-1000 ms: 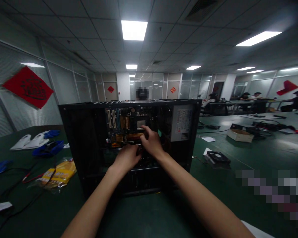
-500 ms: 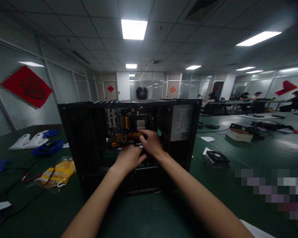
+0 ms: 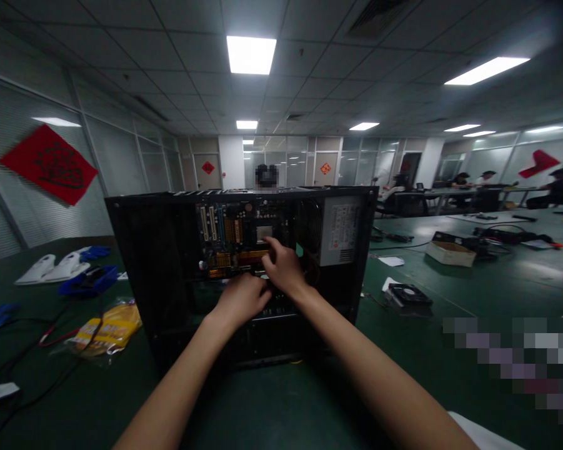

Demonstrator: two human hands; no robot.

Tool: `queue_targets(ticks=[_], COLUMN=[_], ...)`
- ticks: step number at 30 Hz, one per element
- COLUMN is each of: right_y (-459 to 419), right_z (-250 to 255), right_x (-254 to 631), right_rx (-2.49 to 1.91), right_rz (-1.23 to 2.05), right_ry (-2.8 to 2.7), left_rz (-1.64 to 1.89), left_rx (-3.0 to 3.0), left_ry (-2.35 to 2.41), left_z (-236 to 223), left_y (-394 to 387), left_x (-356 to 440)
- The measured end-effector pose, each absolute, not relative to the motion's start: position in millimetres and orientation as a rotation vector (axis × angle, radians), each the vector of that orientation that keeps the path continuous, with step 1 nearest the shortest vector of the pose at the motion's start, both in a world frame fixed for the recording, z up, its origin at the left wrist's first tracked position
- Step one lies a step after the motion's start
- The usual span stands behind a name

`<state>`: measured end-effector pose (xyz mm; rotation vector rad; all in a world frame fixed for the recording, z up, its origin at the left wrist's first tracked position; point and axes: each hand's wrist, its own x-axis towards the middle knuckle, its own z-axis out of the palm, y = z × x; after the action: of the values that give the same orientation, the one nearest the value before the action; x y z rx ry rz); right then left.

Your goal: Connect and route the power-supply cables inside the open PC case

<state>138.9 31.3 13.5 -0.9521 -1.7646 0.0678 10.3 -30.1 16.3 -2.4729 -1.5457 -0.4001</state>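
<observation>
Here, the silver chip [image 3: 264, 233] lies just above your right hand [image 3: 285, 267], beyond your left hand [image 3: 244, 297]; I can't tell what either grip holds

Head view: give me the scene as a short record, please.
Left hand: near lower edge of motherboard, grip unclear
Right hand: in front of the motherboard, grip unclear
Computer case: upright on the green table, open side facing the camera
Power supply: case's upper right
Left of case: yellow bag, blue tray
Right of case: black fan unit, pale box
</observation>
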Motion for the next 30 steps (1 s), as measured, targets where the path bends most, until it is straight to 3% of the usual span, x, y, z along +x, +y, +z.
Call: queue_targets(ticks=[30], right_y=[33.7], right_z=[11.0], right_x=[136.9], right_rx=[-0.787], right_rz=[0.128], right_ry=[-1.777], left_rz=[-0.393], left_rx=[-2.502], left_ry=[-1.562], left_z=[14.3], left_y=[-28.7], left_x=[10.1])
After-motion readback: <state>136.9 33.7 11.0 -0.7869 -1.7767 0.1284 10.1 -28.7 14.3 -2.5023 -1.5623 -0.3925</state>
